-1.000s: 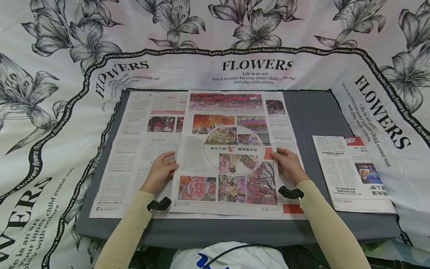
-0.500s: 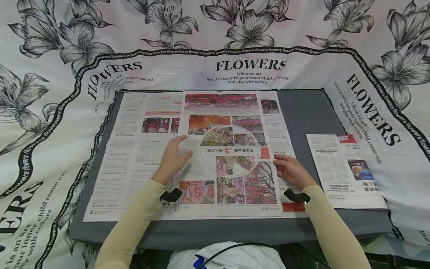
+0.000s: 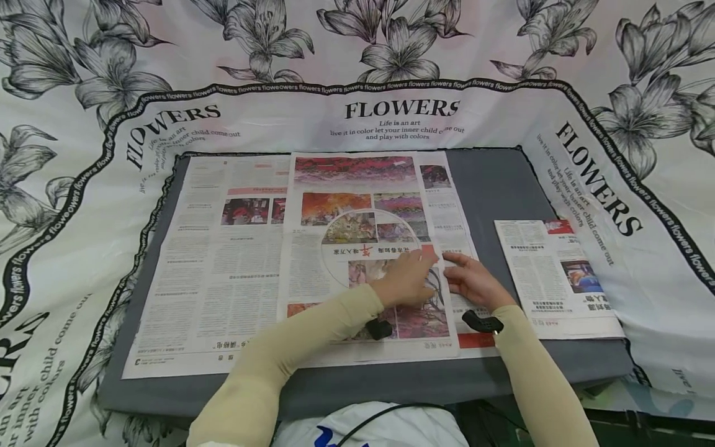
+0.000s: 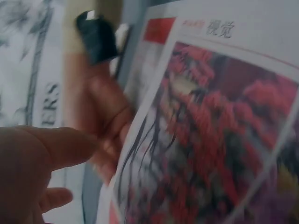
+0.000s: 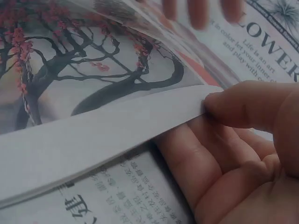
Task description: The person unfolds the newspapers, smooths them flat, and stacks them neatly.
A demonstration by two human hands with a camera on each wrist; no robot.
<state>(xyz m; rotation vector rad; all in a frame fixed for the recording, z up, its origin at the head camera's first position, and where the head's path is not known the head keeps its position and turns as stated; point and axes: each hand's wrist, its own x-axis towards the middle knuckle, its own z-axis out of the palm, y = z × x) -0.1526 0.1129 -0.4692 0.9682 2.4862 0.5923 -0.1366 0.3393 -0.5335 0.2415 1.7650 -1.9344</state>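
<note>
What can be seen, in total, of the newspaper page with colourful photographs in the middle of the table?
The white newspaper page with colourful photographs looks thin; it shows flowers, a tree and, around its centre, a circle outline, with characters upside down in the head view. It lies on a wider white newspaper spread. The bare right hand pinches its raised right edge, thumb above, fingers below. The left hand is over it, contact unclear. A pale yellow sleeve crosses its lower part.

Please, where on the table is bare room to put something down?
Bare grey table shows beyond the folded newspaper, right of the spread newspaper. A bare strip lies in front, between the sleeves. The right edge of the upper sheet is crowded by the left hand and right hand.
</note>
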